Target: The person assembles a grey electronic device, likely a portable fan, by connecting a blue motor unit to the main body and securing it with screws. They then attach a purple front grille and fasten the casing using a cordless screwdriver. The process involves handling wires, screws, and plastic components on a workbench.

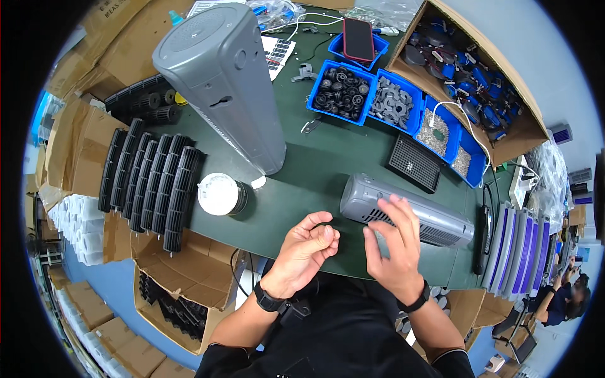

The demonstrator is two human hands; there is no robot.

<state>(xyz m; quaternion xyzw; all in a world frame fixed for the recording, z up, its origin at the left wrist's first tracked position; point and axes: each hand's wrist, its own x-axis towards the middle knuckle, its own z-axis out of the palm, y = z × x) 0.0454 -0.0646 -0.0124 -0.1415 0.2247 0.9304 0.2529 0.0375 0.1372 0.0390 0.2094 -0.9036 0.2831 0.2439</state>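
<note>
Over the near edge of the table, my left hand point(307, 253) is closed, its thumb pressed against the curled fingers; whatever may be between them is too small to make out. To its right, my right hand point(398, 249) is raised with thumb and fingers apart, holding nothing that shows. Just beyond the right hand lies a grey slotted housing point(428, 217) on its side, partly covered by the fingers. A tall grey tower-shaped housing point(236, 94) stands further back on the left. Near its base sits a round tub point(218, 194) with white contents.
Black cylindrical fan rotors point(151, 183) line the table's left side. Blue bins point(340, 92) of small parts run along the back, beside a carton point(504, 57) of blue and black parts. A black grid tray point(414, 164) and purple-grey panels point(517, 252) stand right.
</note>
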